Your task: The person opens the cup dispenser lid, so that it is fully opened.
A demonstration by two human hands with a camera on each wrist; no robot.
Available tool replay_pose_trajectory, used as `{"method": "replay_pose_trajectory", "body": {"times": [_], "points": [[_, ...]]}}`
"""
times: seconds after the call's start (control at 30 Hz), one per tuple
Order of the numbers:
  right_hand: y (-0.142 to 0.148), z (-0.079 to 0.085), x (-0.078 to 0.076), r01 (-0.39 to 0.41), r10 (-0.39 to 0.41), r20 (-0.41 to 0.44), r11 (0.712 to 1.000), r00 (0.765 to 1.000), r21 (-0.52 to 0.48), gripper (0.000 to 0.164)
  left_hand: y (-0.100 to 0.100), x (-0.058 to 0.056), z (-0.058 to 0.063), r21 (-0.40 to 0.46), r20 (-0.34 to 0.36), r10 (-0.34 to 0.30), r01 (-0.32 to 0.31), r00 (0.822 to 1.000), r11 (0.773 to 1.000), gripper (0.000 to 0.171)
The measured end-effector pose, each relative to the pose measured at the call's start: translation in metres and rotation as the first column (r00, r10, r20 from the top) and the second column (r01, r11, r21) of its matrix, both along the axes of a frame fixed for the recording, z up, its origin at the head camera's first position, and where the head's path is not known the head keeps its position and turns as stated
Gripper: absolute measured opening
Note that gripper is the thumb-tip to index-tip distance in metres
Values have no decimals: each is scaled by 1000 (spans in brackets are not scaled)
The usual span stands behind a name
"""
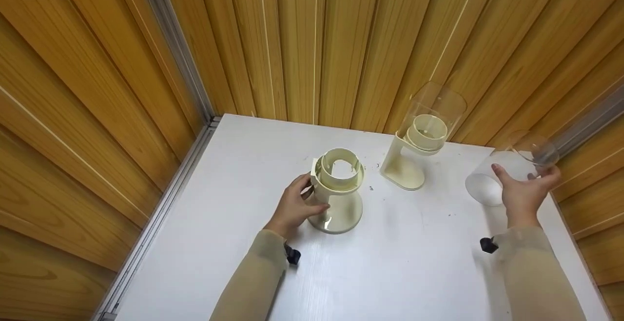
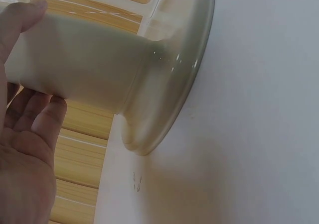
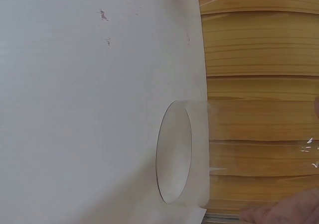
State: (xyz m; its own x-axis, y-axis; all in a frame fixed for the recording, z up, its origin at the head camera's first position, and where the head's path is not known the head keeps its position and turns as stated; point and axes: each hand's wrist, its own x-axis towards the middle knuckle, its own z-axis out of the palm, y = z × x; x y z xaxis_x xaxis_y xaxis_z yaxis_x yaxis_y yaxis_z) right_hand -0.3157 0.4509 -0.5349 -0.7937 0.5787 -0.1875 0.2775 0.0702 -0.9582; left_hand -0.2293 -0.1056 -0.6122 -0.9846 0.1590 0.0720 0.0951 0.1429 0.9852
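My left hand (image 1: 295,204) grips the upright column of a cream plastic stand (image 1: 336,213), thumb on one side and fingers on the other. The stand has a round, flared base and a ring-shaped holder (image 1: 340,184) on top. In the left wrist view the column (image 2: 89,59) lies between thumb and fingertips. At the right, my right hand (image 1: 526,194) holds a clear open-ended tube (image 1: 507,165) by its sides. The tube tilts, its lower rim (image 3: 158,169) close over the tabletop in the right wrist view.
A second cream stand (image 1: 407,172) stands at the back, with a clear tube (image 1: 438,99) around its upper cup. Wood-panelled walls (image 1: 336,43) border the white table (image 1: 409,267) behind and on both sides. Small dark marks (image 1: 370,188) dot the tabletop.
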Motion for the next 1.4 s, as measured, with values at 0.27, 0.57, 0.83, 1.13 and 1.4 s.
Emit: {"method": "replay_pose_trajectory", "body": {"times": [0.27,0.57,0.83,1.13,1.4], "points": [[1,-7,1,-11,11,-11,999,1000,-35,139,1,1,2,-7,-18,15,-15,1000,1000,96],[-9,3,9,24,-25,-59,1000,998,-15,146,3,3,1,-8,-51,18,-19,999,1000,89],[-61,9,26,220,-28,-495,916,869,336,123,5,4,3,-44,-63,5,-8,998,999,90],[-105,34,30,94,154,-645,938,748,333,101,3,6,13,-28,-77,64,-66,995,997,119],[-110,30,17,-104,245,-541,955,805,278,101,3,11,52,-14,-299,236,-251,925,968,103]]}}
